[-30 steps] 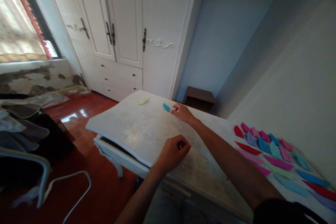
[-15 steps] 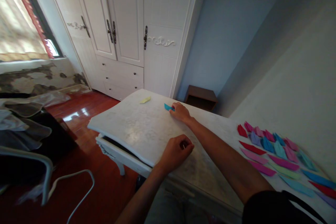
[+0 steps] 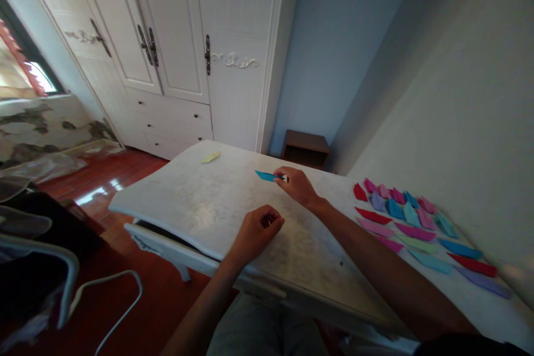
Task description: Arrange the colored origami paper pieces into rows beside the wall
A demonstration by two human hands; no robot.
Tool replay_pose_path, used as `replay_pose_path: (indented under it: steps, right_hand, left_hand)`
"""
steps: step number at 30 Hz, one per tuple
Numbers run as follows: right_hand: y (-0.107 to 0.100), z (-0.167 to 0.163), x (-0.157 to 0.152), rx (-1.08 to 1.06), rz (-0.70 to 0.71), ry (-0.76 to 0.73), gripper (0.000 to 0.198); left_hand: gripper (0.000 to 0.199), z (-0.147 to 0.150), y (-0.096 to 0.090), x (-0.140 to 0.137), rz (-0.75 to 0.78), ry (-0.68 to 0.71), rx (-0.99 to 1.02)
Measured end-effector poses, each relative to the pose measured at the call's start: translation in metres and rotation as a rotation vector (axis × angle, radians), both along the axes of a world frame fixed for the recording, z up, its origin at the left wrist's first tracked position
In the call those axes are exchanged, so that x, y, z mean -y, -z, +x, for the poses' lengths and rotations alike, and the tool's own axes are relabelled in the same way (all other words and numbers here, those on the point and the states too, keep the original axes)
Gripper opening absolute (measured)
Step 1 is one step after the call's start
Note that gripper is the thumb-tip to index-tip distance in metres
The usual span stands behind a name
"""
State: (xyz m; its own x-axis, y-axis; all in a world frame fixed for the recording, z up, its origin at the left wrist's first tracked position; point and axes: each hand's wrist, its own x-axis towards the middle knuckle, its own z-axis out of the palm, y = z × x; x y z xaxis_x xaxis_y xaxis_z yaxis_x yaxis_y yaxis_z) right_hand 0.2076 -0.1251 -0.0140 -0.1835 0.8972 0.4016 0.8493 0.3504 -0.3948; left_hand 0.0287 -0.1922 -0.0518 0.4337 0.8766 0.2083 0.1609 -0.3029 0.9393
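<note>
My right hand [image 3: 295, 183] pinches one end of a blue folded paper strip [image 3: 266, 176] with pointed ends, held just over the table's far half. My left hand [image 3: 256, 231] is curled near the table's front edge, thumb against fingertips; whatever may lie inside it is hidden. Apart from both hands, a pale yellow folded paper strip [image 3: 211, 157] lies near the far left corner of the white marbled table [image 3: 200, 194].
Rows of coloured folded paper pieces [image 3: 415, 229] cover the table's right side by the wall. Behind stand a brown open box-like cabinet [image 3: 306, 144] and a white wardrobe [image 3: 237, 94]. A white cable [image 3: 137, 278] and a chair frame [image 3: 69, 267] are at left.
My right hand has drawn the blue paper strip nearer, and more of the strip shows. My left hand stays curled. The view has swung to the right.
</note>
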Motion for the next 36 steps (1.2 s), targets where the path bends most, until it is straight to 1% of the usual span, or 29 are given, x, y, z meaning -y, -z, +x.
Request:
replay_pose_path:
  steps: [3,5,9,11,15,19,23,29,31,36]
  right_hand:
    - [-0.005,0.018,0.027,-0.155,0.067,-0.032,0.014]
    - [-0.008,0.03,0.047,-0.259,0.073,-0.013,0.016]
    - [-0.012,0.055,0.088,-0.437,0.024,0.069,0.02]
    - [-0.011,0.068,0.11,-0.501,-0.022,0.126,0.023]
    - [-0.007,0.095,0.15,-0.629,-0.074,0.256,0.028]
    - [-0.001,0.122,0.19,-0.721,-0.103,0.396,0.033]
    - [0.004,0.148,0.228,-0.723,-0.073,0.562,0.035]
    - [0.012,0.184,0.274,-0.694,-0.052,0.773,0.039]
    - [0.016,0.199,0.288,-0.631,-0.045,0.844,0.038]
    - [0.029,0.238,0.317,-0.359,-0.041,1.041,0.028]
  left_hand:
    - [0.018,0.0,-0.001,0.0,-0.003,0.003,-0.015]
    - [0.02,0.002,-0.002,0.0,-0.004,-0.002,-0.038]
    - [0.023,0.013,-0.005,0.008,-0.012,-0.055,-0.075]
    - [0.024,0.024,-0.007,0.016,-0.018,-0.045,-0.083]
    - [0.025,0.052,-0.008,0.039,-0.027,0.096,-0.13]
    - [0.022,0.08,-0.01,0.06,0.004,0.25,-0.186]
    - [0.02,0.102,-0.011,0.072,0.043,0.354,-0.194]
    - [0.021,0.115,-0.007,0.075,0.045,0.388,-0.212]
    - [0.022,0.116,-0.006,0.074,0.04,0.389,-0.22]
    - [0.022,0.113,-0.007,0.074,0.053,0.409,-0.213]
